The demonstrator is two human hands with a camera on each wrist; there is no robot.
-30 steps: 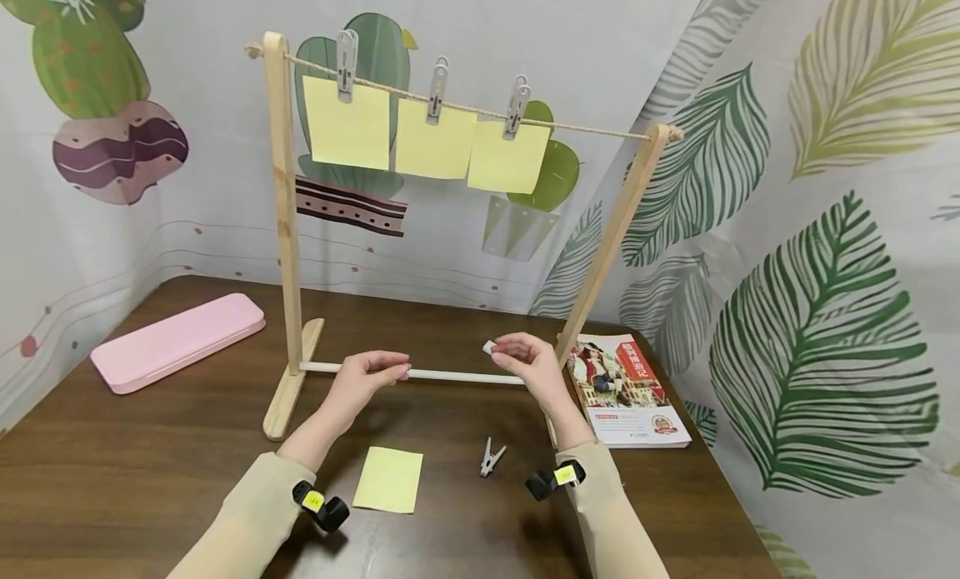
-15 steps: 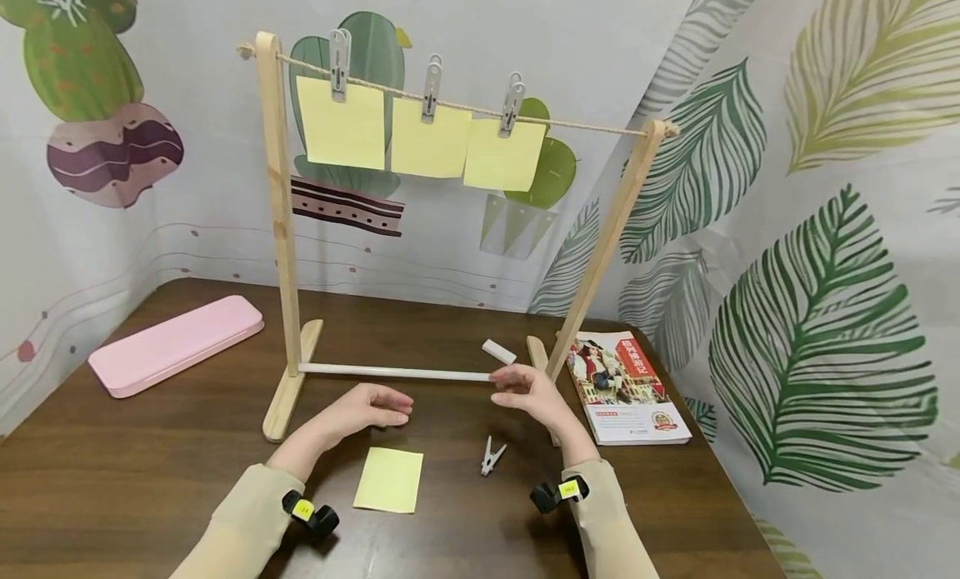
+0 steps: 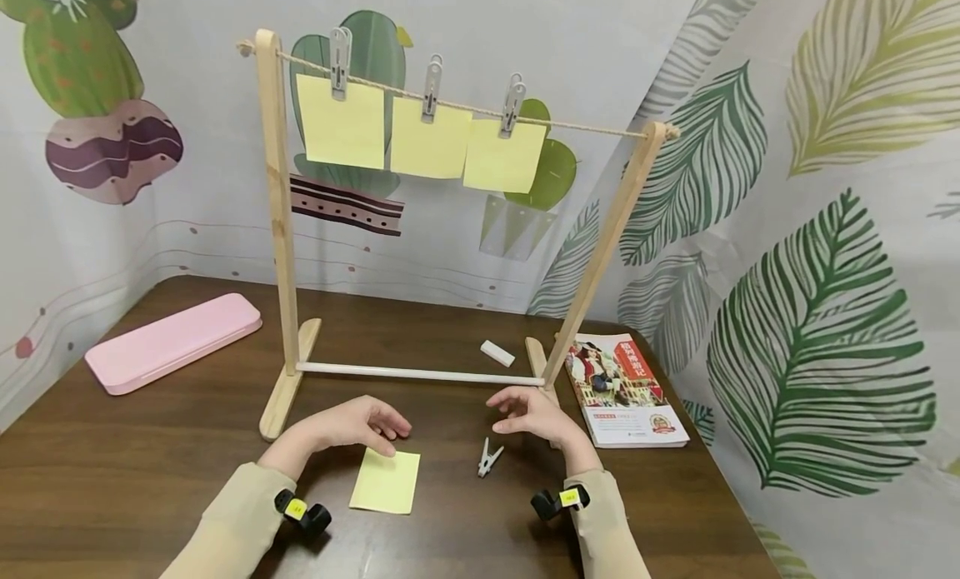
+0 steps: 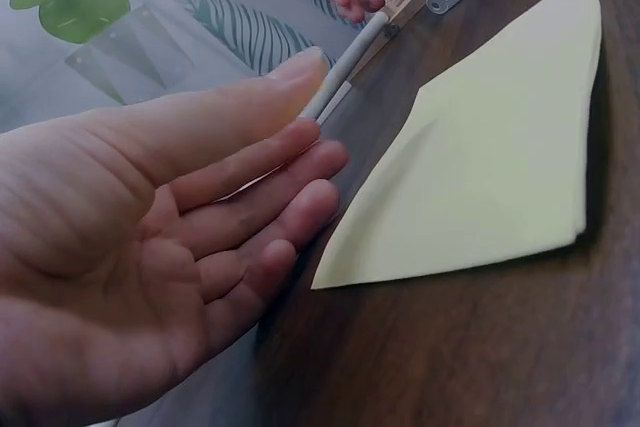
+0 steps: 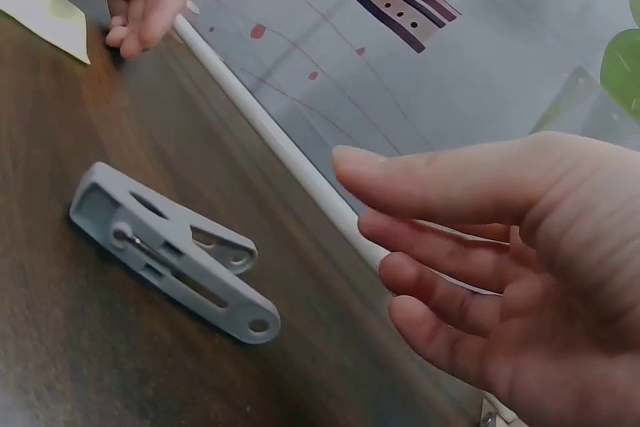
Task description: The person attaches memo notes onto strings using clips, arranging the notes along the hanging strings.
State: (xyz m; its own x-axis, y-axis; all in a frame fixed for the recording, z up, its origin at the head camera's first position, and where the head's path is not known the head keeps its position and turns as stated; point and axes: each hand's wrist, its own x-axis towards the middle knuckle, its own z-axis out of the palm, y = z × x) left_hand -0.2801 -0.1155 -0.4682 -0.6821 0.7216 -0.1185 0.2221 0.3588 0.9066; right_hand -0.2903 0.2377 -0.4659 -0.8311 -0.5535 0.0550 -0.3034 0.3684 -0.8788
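My left hand (image 3: 358, 422) hovers at the top edge of a yellow sticky note (image 3: 386, 483) lying on the table, its fingers loosely bent and holding nothing. In the left wrist view the note (image 4: 470, 157) lies just beyond the fingertips, apart from them. My right hand (image 3: 536, 414) is over the table just behind a grey clothespin (image 3: 487, 459), its fingers relaxed around nothing. The right wrist view shows the clothespin (image 5: 170, 252) on its side, apart from the fingers. Three more yellow notes (image 3: 427, 139) hang from a rope, each under a grey clothespin (image 3: 340, 62).
A wooden stand (image 3: 283, 204) with a white lower bar (image 3: 420, 373) holds the rope behind my hands. A white eraser-like block (image 3: 497, 353) lies behind the bar. At the left is a pink case (image 3: 174, 342), at the right a book (image 3: 626, 391).
My right hand let go of the white block behind the bar and came back toward the clothespin. My left hand moved from the bar down to the note on the table.
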